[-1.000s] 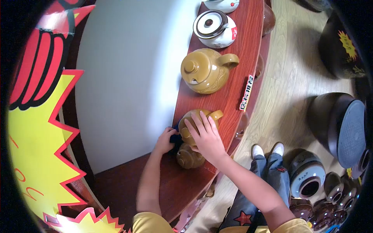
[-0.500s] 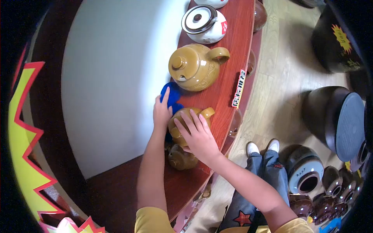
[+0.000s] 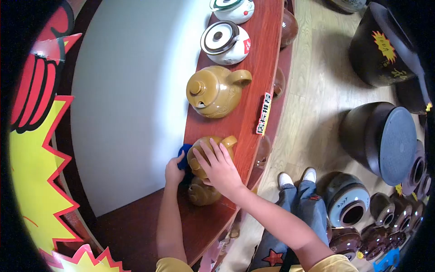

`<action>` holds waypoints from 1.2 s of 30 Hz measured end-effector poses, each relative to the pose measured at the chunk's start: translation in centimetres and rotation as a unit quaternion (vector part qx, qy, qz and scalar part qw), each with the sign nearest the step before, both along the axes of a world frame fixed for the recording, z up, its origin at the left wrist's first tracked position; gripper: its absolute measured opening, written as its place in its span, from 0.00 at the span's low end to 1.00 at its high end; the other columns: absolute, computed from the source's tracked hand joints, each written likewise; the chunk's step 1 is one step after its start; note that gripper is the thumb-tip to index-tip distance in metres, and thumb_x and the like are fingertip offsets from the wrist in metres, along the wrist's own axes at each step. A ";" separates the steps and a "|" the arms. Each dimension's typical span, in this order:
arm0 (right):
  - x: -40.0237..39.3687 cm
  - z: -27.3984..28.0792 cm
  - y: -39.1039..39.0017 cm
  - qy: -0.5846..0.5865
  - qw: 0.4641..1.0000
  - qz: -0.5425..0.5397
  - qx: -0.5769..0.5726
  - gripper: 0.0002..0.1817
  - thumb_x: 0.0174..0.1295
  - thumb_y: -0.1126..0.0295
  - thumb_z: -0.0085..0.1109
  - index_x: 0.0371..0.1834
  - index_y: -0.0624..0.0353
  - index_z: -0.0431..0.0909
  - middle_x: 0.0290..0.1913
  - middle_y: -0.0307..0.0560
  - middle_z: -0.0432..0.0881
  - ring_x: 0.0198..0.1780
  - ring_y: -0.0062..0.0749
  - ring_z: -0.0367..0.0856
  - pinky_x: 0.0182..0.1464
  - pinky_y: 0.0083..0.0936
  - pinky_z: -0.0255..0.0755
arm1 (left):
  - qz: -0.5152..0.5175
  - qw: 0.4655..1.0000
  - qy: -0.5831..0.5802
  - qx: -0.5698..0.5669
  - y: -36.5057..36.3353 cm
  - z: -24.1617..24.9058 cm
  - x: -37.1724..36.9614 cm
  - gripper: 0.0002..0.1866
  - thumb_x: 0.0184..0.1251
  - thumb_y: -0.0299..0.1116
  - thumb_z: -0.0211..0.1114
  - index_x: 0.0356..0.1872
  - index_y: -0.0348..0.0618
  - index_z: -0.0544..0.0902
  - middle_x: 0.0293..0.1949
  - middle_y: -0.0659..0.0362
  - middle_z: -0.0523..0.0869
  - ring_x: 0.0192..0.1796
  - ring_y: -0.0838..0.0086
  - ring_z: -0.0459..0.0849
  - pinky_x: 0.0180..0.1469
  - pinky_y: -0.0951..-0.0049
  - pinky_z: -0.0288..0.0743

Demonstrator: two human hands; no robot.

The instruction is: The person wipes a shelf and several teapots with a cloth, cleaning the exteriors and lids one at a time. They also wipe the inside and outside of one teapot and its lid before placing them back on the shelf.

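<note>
My left hand [image 3: 175,170] is closed on a blue cloth [image 3: 185,155] behind a tan ceramic teapot [image 3: 198,168], beside the white wall. Across that teapot's top lies my right hand [image 3: 218,168], its fingers spread over the lid and body and resting on it. A smaller brown teapot [image 3: 204,192] stands close to it, nearer to me. Farther up the red wooden shelf [image 3: 226,127] is a larger tan teapot [image 3: 216,92] with a loop handle.
White lidded jars [image 3: 225,42] stand farther along the shelf. A sign [image 3: 263,113] is at its front edge. Large dark pots [image 3: 378,140] and several small jars stand on the floor at right. A yellow starburst sign [image 3: 38,181] is at left.
The blue cloth and my left hand have moved toward me, from between the two tan teapots to behind the nearer one. My right hand stays on that teapot. The view has shifted.
</note>
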State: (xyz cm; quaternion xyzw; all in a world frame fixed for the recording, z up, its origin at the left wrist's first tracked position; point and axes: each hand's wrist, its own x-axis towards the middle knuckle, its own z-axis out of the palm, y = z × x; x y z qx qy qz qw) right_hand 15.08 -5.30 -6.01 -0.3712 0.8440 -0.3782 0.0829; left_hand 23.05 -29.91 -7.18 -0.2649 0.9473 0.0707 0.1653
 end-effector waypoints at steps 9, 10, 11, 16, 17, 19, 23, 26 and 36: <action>0.2 0.0 -0.2 -0.015 1.000 -0.014 -0.005 0.52 0.38 0.51 0.72 0.69 0.52 0.57 0.70 0.46 0.57 0.72 0.46 0.51 0.74 0.40 0.41 | -0.093 0.974 -0.205 -0.020 1.0 3.7 -1.6 0.22 0.45 0.20 0.64 0.39 0.64 0.87 0.53 0.63 0.79 0.53 0.65 0.79 0.52 0.68 0.75; 0.2 0.2 -0.1 -0.015 1.000 -0.015 -0.006 0.52 0.38 0.51 0.72 0.69 0.52 0.57 0.70 0.46 0.57 0.72 0.46 0.51 0.74 0.40 0.41 | -0.126 0.970 -0.203 -0.048 2.0 4.5 -2.4 0.19 0.49 0.23 0.63 0.40 0.61 0.87 0.52 0.61 0.81 0.52 0.65 0.80 0.52 0.67 0.75; 0.0 0.7 0.3 -0.029 0.999 -0.015 -0.020 0.52 0.38 0.51 0.72 0.70 0.52 0.57 0.70 0.47 0.57 0.72 0.46 0.50 0.73 0.40 0.43 | -0.158 0.964 -0.201 -0.076 2.4 5.0 -3.1 0.15 0.53 0.26 0.62 0.41 0.58 0.87 0.51 0.59 0.82 0.51 0.64 0.81 0.51 0.66 0.75; -1.8 2.6 4.3 -0.014 0.995 -0.003 -0.095 0.53 0.36 0.56 0.74 0.69 0.55 0.56 0.68 0.51 0.59 0.70 0.47 0.56 0.71 0.42 0.49 | 0.057 0.987 -0.112 0.102 2.4 5.3 -8.8 0.16 0.67 0.40 0.54 0.45 0.42 0.84 0.34 0.49 0.86 0.43 0.64 0.84 0.45 0.67 0.77; -2.0 2.1 5.1 -0.077 0.987 -0.070 -0.120 0.52 0.36 0.59 0.75 0.67 0.56 0.57 0.65 0.54 0.60 0.67 0.48 0.59 0.69 0.43 0.53 | 0.183 0.959 -0.156 0.151 4.6 6.9 -10.5 0.22 0.70 0.50 0.50 0.50 0.43 0.80 0.38 0.51 0.85 0.45 0.65 0.84 0.40 0.66 0.79; -2.2 0.2 6.3 -0.204 0.950 -0.174 -0.161 0.50 0.35 0.65 0.76 0.65 0.59 0.56 0.60 0.59 0.61 0.62 0.51 0.65 0.65 0.44 0.60 | 0.187 0.953 -0.169 0.165 8.7 8.8 -12.1 0.26 0.69 0.55 0.48 0.53 0.44 0.78 0.42 0.51 0.83 0.46 0.64 0.83 0.39 0.64 0.80; -0.3 -4.0 5.8 -0.545 0.778 -0.172 -0.263 0.49 0.43 0.65 0.76 0.65 0.63 0.52 0.58 0.61 0.61 0.61 0.48 0.66 0.60 0.39 0.67 | 0.216 0.928 -0.202 0.225 9.2 8.0 -12.4 0.36 0.66 0.66 0.43 0.62 0.47 0.68 0.60 0.52 0.72 0.57 0.55 0.75 0.43 0.52 0.80; 1.4 -6.6 3.3 -0.689 0.646 -0.105 -0.311 0.52 0.52 0.67 0.71 0.71 0.53 0.38 0.63 0.52 0.58 0.45 0.33 0.79 0.40 0.26 0.80 | 0.268 0.895 -0.184 0.306 8.1 6.3 -11.7 0.36 0.66 0.65 0.43 0.66 0.49 0.65 0.64 0.52 0.68 0.62 0.53 0.69 0.46 0.46 0.77; 2.2 -6.7 -1.1 -0.511 0.754 -0.170 -0.376 0.58 0.44 0.57 0.76 0.71 0.68 0.45 0.59 0.64 0.68 0.63 0.48 0.67 0.65 0.36 0.61 | 0.290 0.856 -0.074 0.422 6.1 4.2 -10.5 0.29 0.68 0.53 0.51 0.65 0.51 0.68 0.62 0.56 0.70 0.62 0.64 0.71 0.51 0.51 0.75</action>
